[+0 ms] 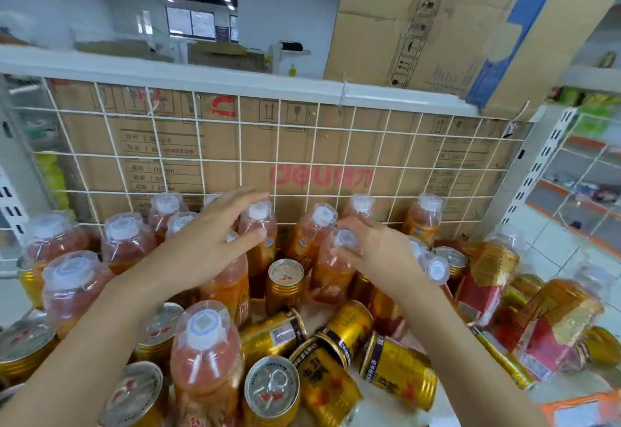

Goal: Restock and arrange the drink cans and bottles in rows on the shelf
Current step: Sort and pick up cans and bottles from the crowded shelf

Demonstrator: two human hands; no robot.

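Handling Bottles at the Rear of the Drink Shelf

The left hand (205, 245) reached forward with its fingers nearly straight and spread. The fingers lay behind the white cap of the rear bottle (259, 221) and the thumb lay against its shoulder in front. The hand bracketed the bottle top without closing round it. The right hand (376, 248) was curled over the neck of the leaning bottle (331, 275) and gripped it just below the cap. That bottle tilted to the left, towards the rear bottle, with a narrow gap between the two.

An upright can (285, 284) stood in front of and between both bottles. Nearer the camera, several gold cans (346, 329) lay on their sides in no order, and a front bottle (205, 352) stood upright among standing cans at the lower left. More upright bottles (124, 238) were grouped along the left, and others stood against the back. On the right, red-labelled bottles (484, 279) leaned or lay across one another.

All stock rested on the shelf (447, 410), of which a pale patch showed at the lower right. A white wire grid (276, 144) closed the rear of the shelf, with a printed cardboard box (319, 176) directly behind it. A larger carton (437, 23) sat on the level above
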